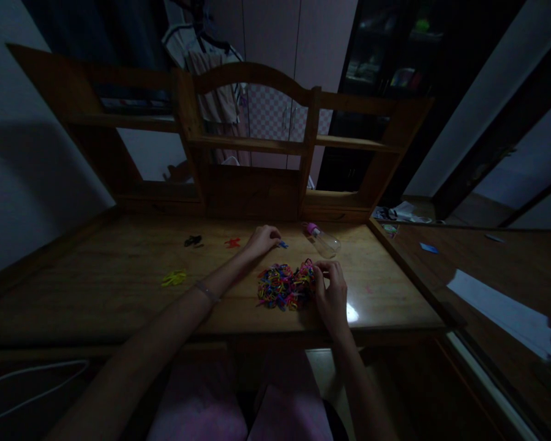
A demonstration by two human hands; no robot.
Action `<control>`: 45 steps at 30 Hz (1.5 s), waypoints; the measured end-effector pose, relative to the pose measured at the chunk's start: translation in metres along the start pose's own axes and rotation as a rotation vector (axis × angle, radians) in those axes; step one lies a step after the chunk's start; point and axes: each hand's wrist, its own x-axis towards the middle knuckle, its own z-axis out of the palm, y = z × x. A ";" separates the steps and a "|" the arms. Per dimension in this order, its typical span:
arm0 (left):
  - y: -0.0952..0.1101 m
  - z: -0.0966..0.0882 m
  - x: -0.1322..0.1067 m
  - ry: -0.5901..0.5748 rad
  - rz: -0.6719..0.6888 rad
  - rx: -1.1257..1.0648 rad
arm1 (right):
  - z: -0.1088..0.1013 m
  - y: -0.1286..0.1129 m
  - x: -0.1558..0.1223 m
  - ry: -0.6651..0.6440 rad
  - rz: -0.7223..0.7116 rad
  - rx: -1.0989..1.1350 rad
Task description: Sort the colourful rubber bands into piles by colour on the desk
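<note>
A heap of small, thin, many-coloured pieces (282, 286), perhaps hair bands, lies on the wooden desk in front of me. At its right edge my right hand (331, 288) touches the heap with thumb and fingers bent together; what they pinch is too small to tell. Beyond the heap, my left hand (262, 240) reaches over the desk, fingers closed beside a few blue pieces (282, 244). Farther left lie a red group (232, 243), a dark group (193, 241) and a yellow group (174, 278) of similar pieces.
A clear bottle (326, 243) with a pink cap lies tilted on its side behind my right hand. A wooden shelf unit (252, 144) closes off the desk's back. To the right, a lower brown surface holds white paper (500, 312) and a small blue card (428, 248).
</note>
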 end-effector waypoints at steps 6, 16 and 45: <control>0.008 -0.028 -0.017 0.097 0.052 0.097 | 0.001 0.002 0.000 0.002 -0.007 -0.005; 0.022 -0.065 -0.191 0.180 -0.306 -0.121 | 0.025 -0.029 -0.001 -0.136 -0.031 -0.088; -0.019 -0.050 -0.149 -0.023 0.269 0.452 | -0.076 -0.011 -0.040 -0.266 0.087 -0.314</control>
